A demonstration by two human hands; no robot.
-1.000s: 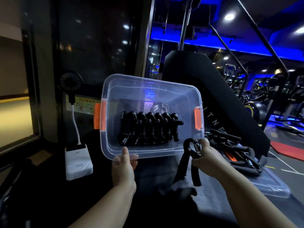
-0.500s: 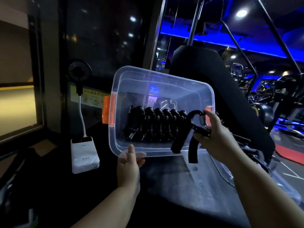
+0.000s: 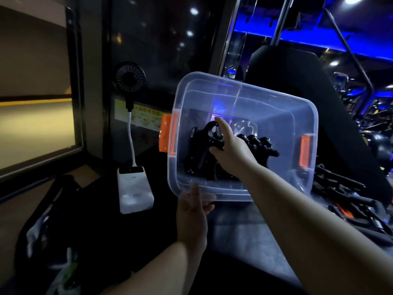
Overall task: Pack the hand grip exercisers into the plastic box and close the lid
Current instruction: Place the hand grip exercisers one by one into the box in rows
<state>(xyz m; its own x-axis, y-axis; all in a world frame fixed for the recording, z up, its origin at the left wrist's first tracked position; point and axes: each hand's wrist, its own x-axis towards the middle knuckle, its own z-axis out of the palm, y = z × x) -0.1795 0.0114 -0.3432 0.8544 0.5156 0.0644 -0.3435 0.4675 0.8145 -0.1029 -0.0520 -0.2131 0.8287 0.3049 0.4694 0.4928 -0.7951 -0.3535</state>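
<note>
At the lower edge of the view, two bare forearms reach forward over a dark table (image 3: 244,231). The left hand (image 3: 192,211) grips the near rim of the plastic box (image 3: 240,96): the thumb lies on the front of the clear wall and the other fingers are curled under it. How they sit beneath cannot be seen clearly. The box is lifted off the table and tilted, so its open side faces the camera. It has no lid on it.

The right hand (image 3: 230,152) is inside the box. It holds a black hand grip exerciser (image 3: 207,133) near its top. The forefinger is stretched up beside the spring coil, and the thumb and remaining fingers pinch the handle. This exerciser is at the left part of the box floor, touching or very close to a row of exercisers (image 3: 259,143) that already lies there; most of the row is hidden behind the hand. An orange latch (image 3: 168,133) sits on the left wall of the box, and a second one on the right wall.

Left of the box, a white power bank (image 3: 135,188) lies on the table, and from it a white stalk rises to a small black fan (image 3: 129,76). On the right, behind the box, there is a heap of exercisers (image 3: 350,199). Farther away stand gym machines (image 3: 297,81) under blue light.
</note>
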